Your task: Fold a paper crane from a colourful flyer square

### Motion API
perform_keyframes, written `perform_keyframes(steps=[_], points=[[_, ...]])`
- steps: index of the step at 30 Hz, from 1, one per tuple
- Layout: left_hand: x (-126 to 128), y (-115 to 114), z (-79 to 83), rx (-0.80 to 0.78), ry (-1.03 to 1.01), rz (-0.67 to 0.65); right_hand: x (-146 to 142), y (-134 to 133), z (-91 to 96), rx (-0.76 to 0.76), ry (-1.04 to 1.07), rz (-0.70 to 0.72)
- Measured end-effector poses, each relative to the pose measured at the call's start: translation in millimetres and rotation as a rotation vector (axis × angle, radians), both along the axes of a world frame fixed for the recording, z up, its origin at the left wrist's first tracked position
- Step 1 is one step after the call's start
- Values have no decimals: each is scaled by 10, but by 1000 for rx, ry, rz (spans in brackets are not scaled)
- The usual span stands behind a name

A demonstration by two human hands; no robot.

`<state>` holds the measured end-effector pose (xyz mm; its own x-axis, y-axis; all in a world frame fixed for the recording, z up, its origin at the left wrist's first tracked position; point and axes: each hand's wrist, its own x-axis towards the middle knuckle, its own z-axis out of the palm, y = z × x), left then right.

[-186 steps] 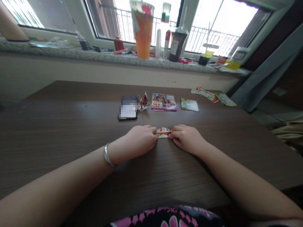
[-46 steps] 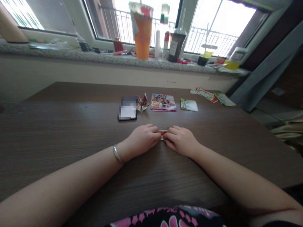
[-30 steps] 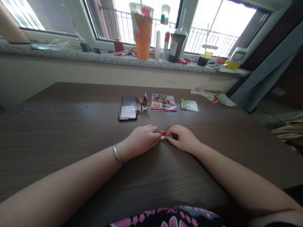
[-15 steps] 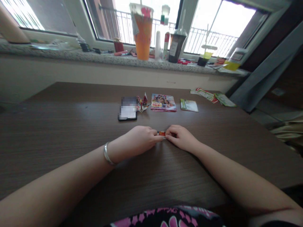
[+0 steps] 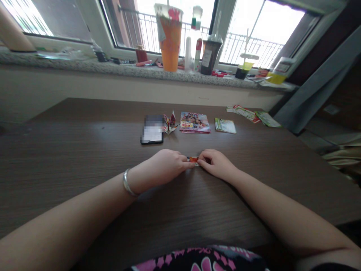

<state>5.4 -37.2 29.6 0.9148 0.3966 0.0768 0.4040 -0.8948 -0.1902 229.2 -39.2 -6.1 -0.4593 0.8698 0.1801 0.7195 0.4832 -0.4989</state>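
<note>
A small folded piece of printed paper (image 5: 193, 159), red and white, lies on the dark wooden table (image 5: 84, 150) between my hands. My left hand (image 5: 165, 167) is closed, with its fingertips pressing the paper's left end; a silver bracelet (image 5: 126, 183) sits on that wrist. My right hand (image 5: 217, 164) is closed too, pinching the paper's right end. Most of the paper is hidden under my fingers.
Beyond my hands lie a phone (image 5: 152, 130), a finished paper crane (image 5: 170, 122), a colourful leaflet (image 5: 194, 122), a green card (image 5: 225, 125) and more leaflets (image 5: 248, 113) at the right. The windowsill holds an orange cup (image 5: 170, 37), a dark drink cup (image 5: 210, 54) and bottles.
The visible part of the folded paper has shrunk as my hands drew closer together over it. In the last second both hands stayed nearly still; my left forearm slid back slightly.
</note>
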Motion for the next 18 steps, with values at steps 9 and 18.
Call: perform_keyframes(steps=[9,18], points=[[-6,15,-37,4,-19,-5,-4,34,-31,-9,26,-14],[9,-5,-76,37,-24,-3,-36,12,-31,-12,6,-14]])
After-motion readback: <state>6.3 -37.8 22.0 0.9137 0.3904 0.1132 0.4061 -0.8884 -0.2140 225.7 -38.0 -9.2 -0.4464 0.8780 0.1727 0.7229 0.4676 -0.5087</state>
